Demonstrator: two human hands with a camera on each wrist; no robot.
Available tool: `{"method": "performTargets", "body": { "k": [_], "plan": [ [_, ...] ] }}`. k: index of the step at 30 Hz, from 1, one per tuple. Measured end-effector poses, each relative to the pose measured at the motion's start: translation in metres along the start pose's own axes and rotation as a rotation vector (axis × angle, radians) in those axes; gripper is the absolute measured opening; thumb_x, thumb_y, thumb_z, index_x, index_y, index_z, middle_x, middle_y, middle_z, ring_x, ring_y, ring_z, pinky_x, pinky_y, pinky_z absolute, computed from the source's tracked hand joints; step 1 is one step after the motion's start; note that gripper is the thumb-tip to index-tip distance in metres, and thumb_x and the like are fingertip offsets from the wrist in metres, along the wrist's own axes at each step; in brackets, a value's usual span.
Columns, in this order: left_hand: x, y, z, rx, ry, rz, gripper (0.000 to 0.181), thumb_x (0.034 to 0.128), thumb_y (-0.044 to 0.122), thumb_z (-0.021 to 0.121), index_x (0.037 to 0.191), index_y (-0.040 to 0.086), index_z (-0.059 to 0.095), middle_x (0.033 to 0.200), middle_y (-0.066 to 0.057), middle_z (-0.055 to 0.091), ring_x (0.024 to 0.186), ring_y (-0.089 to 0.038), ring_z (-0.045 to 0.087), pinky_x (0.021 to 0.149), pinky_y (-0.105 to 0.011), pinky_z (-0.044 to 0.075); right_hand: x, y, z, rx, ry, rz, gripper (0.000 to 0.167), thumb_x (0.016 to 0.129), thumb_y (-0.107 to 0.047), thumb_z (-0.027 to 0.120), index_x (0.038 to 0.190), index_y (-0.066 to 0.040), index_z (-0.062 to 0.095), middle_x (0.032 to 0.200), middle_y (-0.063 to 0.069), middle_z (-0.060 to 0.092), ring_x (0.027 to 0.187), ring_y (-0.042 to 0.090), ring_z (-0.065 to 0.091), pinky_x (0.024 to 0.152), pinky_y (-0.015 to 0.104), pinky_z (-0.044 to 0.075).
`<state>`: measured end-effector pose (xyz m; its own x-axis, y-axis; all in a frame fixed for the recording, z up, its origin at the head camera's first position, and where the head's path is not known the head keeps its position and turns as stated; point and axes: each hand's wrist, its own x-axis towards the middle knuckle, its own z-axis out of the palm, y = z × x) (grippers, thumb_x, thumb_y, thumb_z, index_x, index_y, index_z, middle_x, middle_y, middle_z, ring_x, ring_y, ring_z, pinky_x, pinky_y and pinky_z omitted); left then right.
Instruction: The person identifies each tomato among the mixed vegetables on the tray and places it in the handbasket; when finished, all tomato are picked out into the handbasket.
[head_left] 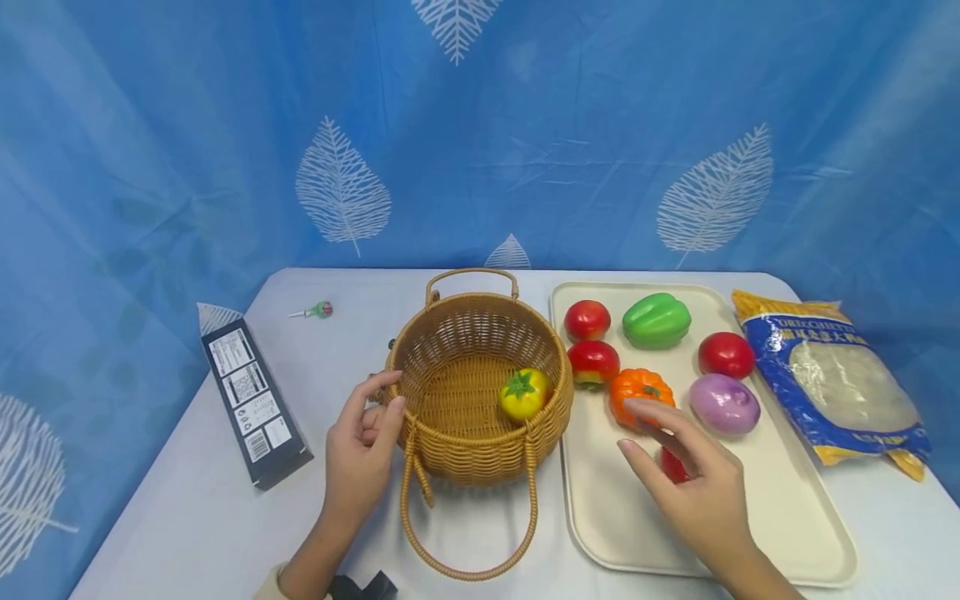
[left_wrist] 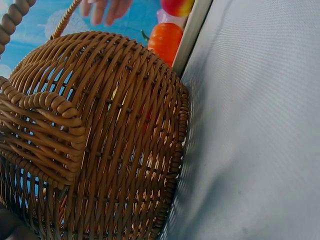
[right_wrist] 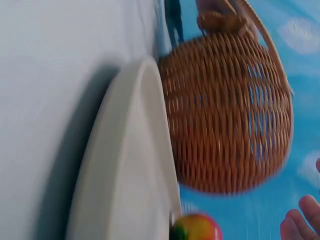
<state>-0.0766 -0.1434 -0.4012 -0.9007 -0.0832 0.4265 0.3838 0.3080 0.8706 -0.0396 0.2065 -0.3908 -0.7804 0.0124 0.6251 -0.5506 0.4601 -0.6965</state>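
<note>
A round wicker basket (head_left: 480, 462) stands mid-table with a yellow-green tomato (head_left: 525, 394) inside. My left hand (head_left: 360, 458) holds the basket's left rim between thumb and fingers; its wrist view is filled by the woven side (left_wrist: 125, 135). Over the cream tray (head_left: 630, 517), my right hand (head_left: 697, 492) hovers with fingers spread, holding nothing, just in front of an orange pumpkin (head_left: 637, 396). A red item (head_left: 672, 467) lies partly hidden beneath that hand. Also on the tray are a green pepper (head_left: 657, 322), a purple onion (head_left: 724, 404) and several red vegetables (head_left: 726, 355).
A blue and yellow pasta bag (head_left: 847, 383) lies at the tray's right edge. Left of the basket are a black box (head_left: 255, 404) with white labels and a lollipop (head_left: 321, 309). The basket's front handle (head_left: 468, 575) hangs toward the near side. A blue curtain stands behind.
</note>
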Motion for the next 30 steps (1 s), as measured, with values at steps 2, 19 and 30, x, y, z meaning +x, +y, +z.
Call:
{"method": "performTargets", "body": {
  "k": [2, 19, 30],
  "plan": [
    [-0.001, -0.001, 0.000, -0.003, 0.006, 0.000, 0.032, 0.1030, 0.010, 0.062, 0.134, 0.016, 0.063, 0.056, 0.005, 0.034, 0.046, -0.005, 0.027, 0.039, -0.024, 0.021, -0.004, 0.005, -0.011, -0.048, 0.020, 0.054, 0.063, 0.068, 0.024, 0.082, 0.125, 0.002, 0.069, 0.122, 0.015, 0.069, 0.114, 0.014, 0.066, 0.092, 0.017, 0.050],
    [0.000, -0.002, 0.000, -0.006, -0.006, 0.001, 0.032, 0.1034, 0.010, 0.061, 0.135, 0.015, 0.062, 0.056, 0.006, 0.033, 0.046, -0.004, 0.026, 0.039, -0.023, 0.022, -0.038, 0.039, -0.058, -0.188, 0.103, 0.533, 0.054, 0.088, -0.005, 0.081, 0.139, -0.009, 0.062, 0.134, 0.000, 0.064, 0.121, 0.000, 0.056, 0.090, 0.009, 0.045],
    [0.000, -0.001, -0.001, -0.013, -0.012, -0.001, 0.033, 0.1034, 0.010, 0.061, 0.136, 0.016, 0.062, 0.056, 0.005, 0.032, 0.046, -0.004, 0.026, 0.039, -0.022, 0.022, -0.042, 0.054, -0.062, -0.162, -0.083, 0.657, 0.057, 0.095, -0.027, 0.076, 0.146, -0.015, 0.055, 0.141, -0.008, 0.057, 0.119, -0.010, 0.048, 0.085, 0.005, 0.043]
  ]
}}
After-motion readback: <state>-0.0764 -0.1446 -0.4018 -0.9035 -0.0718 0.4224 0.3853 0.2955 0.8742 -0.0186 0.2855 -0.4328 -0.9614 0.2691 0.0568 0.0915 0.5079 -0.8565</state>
